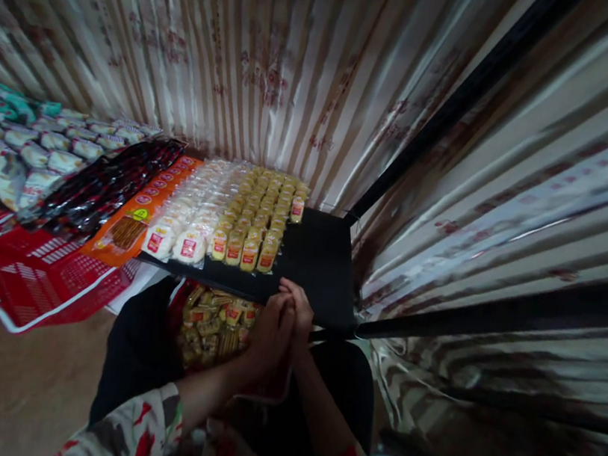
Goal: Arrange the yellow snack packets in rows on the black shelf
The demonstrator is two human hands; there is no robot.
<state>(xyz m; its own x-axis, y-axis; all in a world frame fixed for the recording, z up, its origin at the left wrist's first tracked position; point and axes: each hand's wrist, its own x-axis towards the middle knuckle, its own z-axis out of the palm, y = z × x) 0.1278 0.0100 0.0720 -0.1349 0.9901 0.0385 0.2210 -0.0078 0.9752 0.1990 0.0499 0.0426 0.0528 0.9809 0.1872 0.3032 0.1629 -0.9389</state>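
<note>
My left hand [270,333] and my right hand [302,322] press together at the front edge of the black shelf [320,249]. Their fingers are closed against each other; anything between the palms is hidden. Below and left of them, a red basket [280,389] in my lap holds small yellow packaged snacks [208,324]. Beyond my fingertips, rows of similar yellow packets [250,247] stand on the shelf. White round packaged snacks [189,244] line up to their left.
An orange snack bag [126,229], dark glossy packets [110,182] and white packets [53,161] continue leftward along the shelf. Red baskets [53,276] are below it. Striped curtain cloth [283,51] hangs behind, and a black frame bar [438,118] slants at right.
</note>
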